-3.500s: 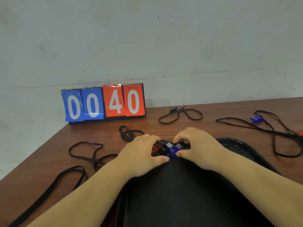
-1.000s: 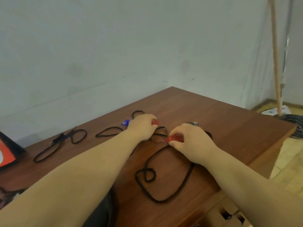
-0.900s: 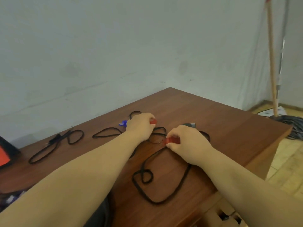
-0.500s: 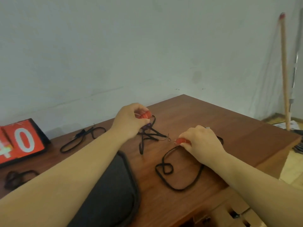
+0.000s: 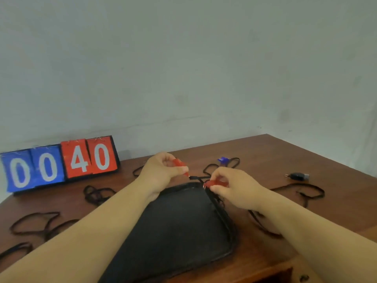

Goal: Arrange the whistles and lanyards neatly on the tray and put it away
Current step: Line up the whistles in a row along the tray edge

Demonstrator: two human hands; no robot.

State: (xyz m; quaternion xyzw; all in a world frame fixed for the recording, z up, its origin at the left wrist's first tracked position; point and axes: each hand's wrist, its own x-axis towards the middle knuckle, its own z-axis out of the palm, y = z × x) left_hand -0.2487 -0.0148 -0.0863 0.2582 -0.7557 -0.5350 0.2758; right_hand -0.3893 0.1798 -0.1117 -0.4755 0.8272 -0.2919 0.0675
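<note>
A black tray point(image 5: 183, 227) lies on the brown table in front of me. My left hand point(image 5: 161, 170) pinches a red whistle point(image 5: 178, 162) just above the tray's far edge. My right hand point(image 5: 234, 186) pinches a second red whistle point(image 5: 213, 183) over the tray's far right corner. A black lanyard point(image 5: 196, 178) stretches between the two hands. A blue whistle point(image 5: 223, 160) with a lanyard lies behind my right hand. A black whistle point(image 5: 297, 176) lies at the right, with a loose black lanyard point(image 5: 302, 190) in front of it.
A flip scoreboard point(image 5: 59, 163) reading 0040 stands at the back left against the wall. Several loose black lanyards point(image 5: 40, 223) lie on the left of the table, another bunch point(image 5: 95, 193) sits near the scoreboard. The table's right corner and front edge are close.
Both hands have carried the red whistles from the right side of the table back to the tray's far edge; my view swung left, bringing the scoreboard and tray back in.
</note>
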